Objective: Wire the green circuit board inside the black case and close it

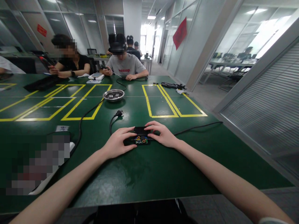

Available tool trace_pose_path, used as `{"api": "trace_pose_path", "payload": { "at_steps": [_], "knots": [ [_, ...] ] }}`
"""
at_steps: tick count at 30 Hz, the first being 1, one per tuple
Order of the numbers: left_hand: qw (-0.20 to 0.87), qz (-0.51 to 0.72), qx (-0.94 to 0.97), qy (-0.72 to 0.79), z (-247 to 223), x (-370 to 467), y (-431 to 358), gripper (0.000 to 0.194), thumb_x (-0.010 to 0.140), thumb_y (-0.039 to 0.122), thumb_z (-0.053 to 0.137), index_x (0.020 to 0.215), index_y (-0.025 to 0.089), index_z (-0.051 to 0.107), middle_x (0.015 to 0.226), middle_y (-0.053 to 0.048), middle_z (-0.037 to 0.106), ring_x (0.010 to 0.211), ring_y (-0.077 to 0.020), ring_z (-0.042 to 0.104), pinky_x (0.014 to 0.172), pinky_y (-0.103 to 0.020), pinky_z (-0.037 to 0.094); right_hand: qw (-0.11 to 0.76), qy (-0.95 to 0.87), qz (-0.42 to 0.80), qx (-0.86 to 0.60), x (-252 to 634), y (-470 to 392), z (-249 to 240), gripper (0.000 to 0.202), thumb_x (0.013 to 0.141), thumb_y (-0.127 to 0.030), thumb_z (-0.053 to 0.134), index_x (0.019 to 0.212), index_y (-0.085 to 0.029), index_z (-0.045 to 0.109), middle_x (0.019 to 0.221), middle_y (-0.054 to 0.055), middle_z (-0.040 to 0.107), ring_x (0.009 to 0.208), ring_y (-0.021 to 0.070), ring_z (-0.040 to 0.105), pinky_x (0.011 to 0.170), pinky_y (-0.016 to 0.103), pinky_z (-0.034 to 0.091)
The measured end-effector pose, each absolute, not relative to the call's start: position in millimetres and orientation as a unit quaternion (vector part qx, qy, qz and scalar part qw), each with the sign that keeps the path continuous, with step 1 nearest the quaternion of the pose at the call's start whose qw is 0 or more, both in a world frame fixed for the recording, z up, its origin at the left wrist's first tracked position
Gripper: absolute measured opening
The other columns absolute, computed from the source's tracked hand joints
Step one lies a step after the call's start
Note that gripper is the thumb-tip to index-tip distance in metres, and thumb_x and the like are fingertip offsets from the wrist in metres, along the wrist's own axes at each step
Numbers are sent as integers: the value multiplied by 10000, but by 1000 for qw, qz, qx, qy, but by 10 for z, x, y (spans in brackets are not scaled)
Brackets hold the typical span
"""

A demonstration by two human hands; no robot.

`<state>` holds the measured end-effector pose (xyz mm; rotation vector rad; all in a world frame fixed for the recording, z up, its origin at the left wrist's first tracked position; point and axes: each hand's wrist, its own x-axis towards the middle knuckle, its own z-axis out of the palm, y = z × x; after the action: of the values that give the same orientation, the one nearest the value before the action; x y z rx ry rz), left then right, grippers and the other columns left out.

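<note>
An opened black power adapter lies in front of me, with a circuit board (141,140) showing copper coils and small parts. Behind the board is its black cover (142,130). My left hand (116,141) grips the adapter from the left, fingers at the cover and thumb at the board's near edge. From the right, my right hand (163,134) pinches the cover, its thumb close to the board's right end. A cord with a black plug (119,113) curves away beyond my left hand, and a thin black cable (198,127) runs off to the right.
A metal bowl (113,95) with small metal parts stands further back on the green table (130,180). Yellow tape (163,116) marks rectangles. A blurred-out object with a white edge (50,174) lies left. A black tool (173,85) rests far right. Two people sit opposite.
</note>
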<state>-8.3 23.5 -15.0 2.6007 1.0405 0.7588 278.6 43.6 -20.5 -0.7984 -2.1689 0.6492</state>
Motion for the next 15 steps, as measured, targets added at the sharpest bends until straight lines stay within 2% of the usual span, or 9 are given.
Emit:
{"api": "trace_pose_path", "payload": {
  "at_steps": [3,7,11,15],
  "knots": [
    [150,287,876,357,-109,-77,222,475,839,340,798,1276,218,657,1421,-136,646,1290,-304,642,1111,-501,524,373,-818,296,-323,2744,390,-183,347,927,-191,652,1265,-247,708,1301,103,628,1120,224,671,857,371,641],
    [184,315,859,359,-79,-42,197,570,819,295,806,1338,231,578,1374,-114,643,1230,-282,669,1086,-460,553,389,-783,341,-346,2694,383,-207,427,888,-173,660,1308,-246,694,1291,93,632,1121,213,669,864,358,652],
    [198,320,855,358,-93,-26,187,660,834,261,784,1440,256,524,1393,-106,603,1170,-252,694,1072,-425,567,418,-726,376,-396,2654,396,-252,343,841,-200,689,1180,-202,741,1177,86,703,1025,203,697,744,298,659],
    [187,319,860,352,-132,-35,205,691,834,275,780,1477,259,527,1446,-112,582,1319,-285,614,1130,-440,527,423,-696,403,-417,2626,391,-270,329,798,-233,727,1122,-186,747,1057,69,751,915,192,717,720,298,654]
  ]
}}
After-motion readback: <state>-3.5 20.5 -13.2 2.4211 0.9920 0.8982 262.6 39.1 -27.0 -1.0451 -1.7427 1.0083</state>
